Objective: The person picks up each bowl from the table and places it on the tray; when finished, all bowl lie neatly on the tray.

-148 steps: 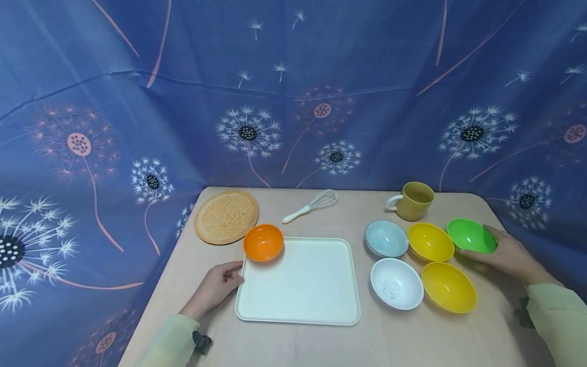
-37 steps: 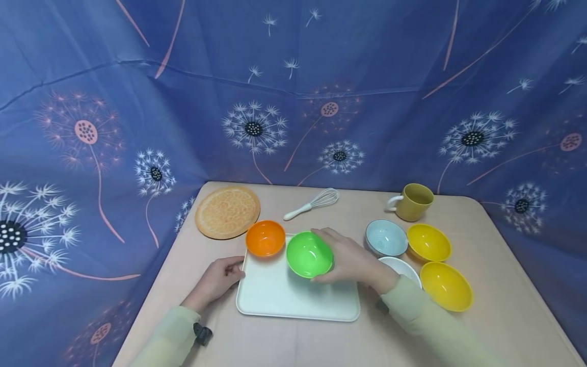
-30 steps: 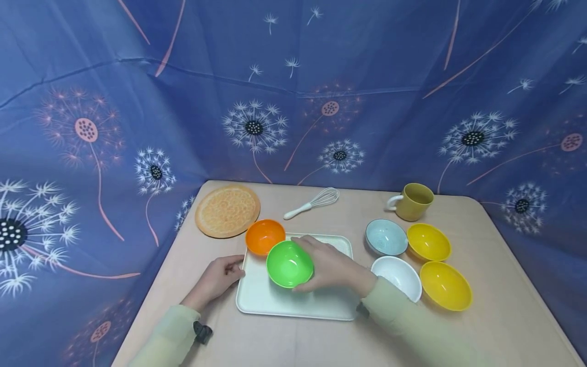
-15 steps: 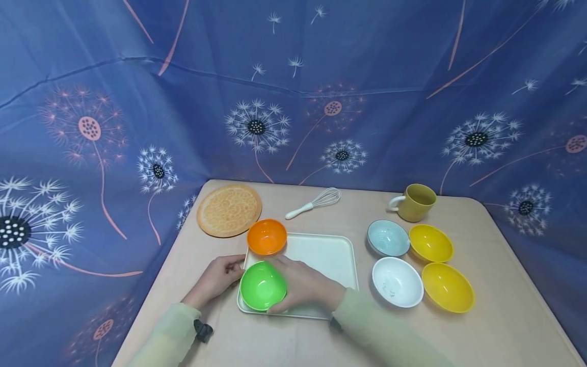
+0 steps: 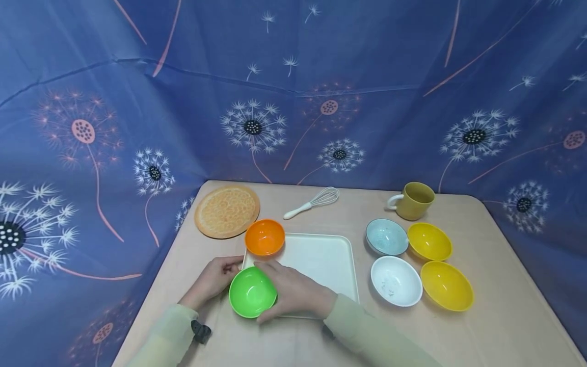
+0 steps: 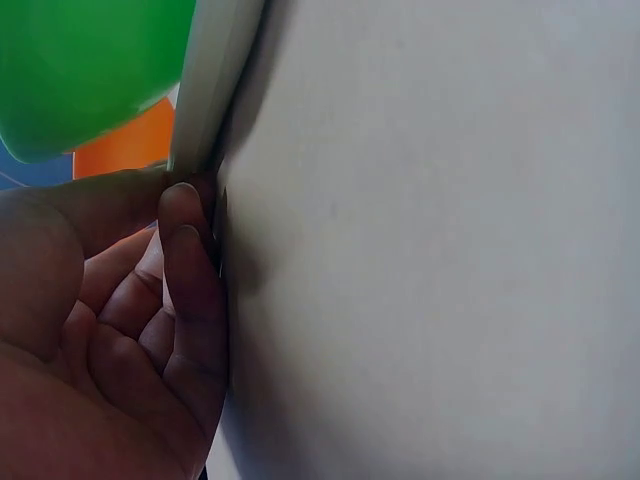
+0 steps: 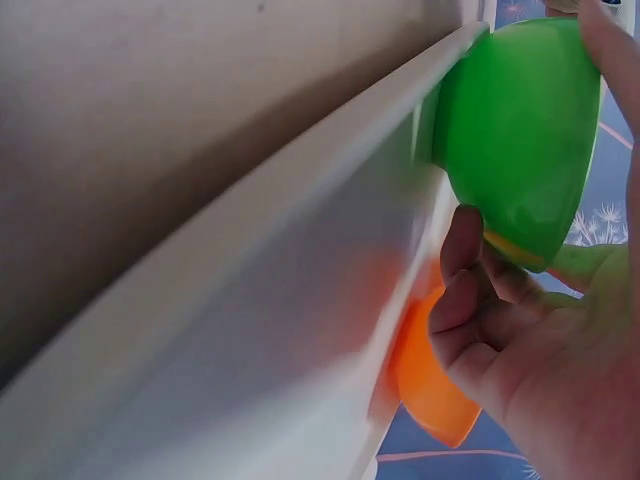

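Observation:
A green bowl [image 5: 250,294] is over the front left corner of the white tray [image 5: 323,260], upright and overlapping its rim in the head view. My right hand [image 5: 295,289] grips the bowl by its right side, thumb toward the front and fingers behind. In the right wrist view the green bowl [image 7: 520,130] has its base close to the tray's surface. My left hand [image 5: 212,281] pinches the tray's left edge; the left wrist view shows its fingertips at the tray rim [image 6: 205,95]. An orange bowl [image 5: 265,237] sits on the tray's back left corner.
Right of the tray stand a light blue bowl [image 5: 387,237], a white bowl [image 5: 396,281] and two yellow bowls [image 5: 429,242]. A mustard mug [image 5: 415,201] is behind them. A whisk [image 5: 312,203] and a round pizza-like board [image 5: 227,211] lie at the back.
My right hand took the green bowl from beside the yellow bowls at far right and carried it left across the tray to its front left corner. The left hand stays at the tray edge.

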### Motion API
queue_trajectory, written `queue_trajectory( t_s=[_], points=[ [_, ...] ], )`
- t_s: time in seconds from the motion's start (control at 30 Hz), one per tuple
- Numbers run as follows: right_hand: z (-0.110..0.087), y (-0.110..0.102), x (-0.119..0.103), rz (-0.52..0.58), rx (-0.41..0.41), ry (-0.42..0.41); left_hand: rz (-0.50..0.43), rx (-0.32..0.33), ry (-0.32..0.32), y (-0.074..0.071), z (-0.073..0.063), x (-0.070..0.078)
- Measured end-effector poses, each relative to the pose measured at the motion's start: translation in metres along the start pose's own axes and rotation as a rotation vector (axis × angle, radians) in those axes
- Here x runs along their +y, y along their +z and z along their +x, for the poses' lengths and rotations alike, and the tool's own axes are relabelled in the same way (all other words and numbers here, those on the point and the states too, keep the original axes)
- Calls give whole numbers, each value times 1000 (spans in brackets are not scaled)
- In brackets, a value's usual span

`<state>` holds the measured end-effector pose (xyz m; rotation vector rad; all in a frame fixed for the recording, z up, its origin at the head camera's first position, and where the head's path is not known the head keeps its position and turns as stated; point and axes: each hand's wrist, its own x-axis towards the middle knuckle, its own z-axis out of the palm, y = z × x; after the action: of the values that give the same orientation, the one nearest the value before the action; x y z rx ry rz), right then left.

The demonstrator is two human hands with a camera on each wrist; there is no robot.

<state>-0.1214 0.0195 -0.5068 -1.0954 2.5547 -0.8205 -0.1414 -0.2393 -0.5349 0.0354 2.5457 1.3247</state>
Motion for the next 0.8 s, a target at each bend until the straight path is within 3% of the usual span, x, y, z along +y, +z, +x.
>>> queue_trajectory(
  t_s=[0.2, 0.4, 0.6, 0.8],
  points=[
    [-12, -14, 5, 5, 36, 25, -16, -2, -7, 3, -1, 0],
    [-37, -53, 18, -75, 112, 84, -20, 3, -14, 3, -1, 1],
    [-82, -95, 44, -131, 229, 184, -5, 9, -4, 2, -1, 0],
    [-144, -129, 77, -172, 321, 326, 5, 11, 19, 2, -1, -1]
  ],
)
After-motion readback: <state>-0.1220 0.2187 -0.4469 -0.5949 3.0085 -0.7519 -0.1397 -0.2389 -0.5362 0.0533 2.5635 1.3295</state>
